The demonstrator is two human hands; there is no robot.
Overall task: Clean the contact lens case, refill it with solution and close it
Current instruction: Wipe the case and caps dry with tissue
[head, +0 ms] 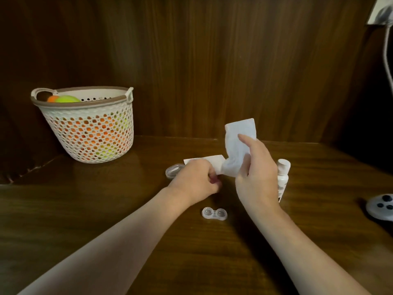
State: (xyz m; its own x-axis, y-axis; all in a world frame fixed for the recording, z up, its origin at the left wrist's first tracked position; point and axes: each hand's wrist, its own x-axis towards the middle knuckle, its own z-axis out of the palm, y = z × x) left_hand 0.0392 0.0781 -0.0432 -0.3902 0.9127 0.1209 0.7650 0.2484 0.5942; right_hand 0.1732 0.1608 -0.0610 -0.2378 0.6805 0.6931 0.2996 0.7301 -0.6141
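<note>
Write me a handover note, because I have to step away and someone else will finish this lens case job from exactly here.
Left hand: fingers curled, pinching one end of the white tissue just above the table.
Right hand: holds the tissue's other, raised end.
Lens case: on the table near the person, both wells uncovered, touched by neither hand.
Clear lid: behind the left hand.
Solution bottle: upright, behind the right hand.
Done: case opened, tissue out.
Left: wipe the wells, refill from the bottle, close. Whether the wells hold liquid cannot be told.
</note>
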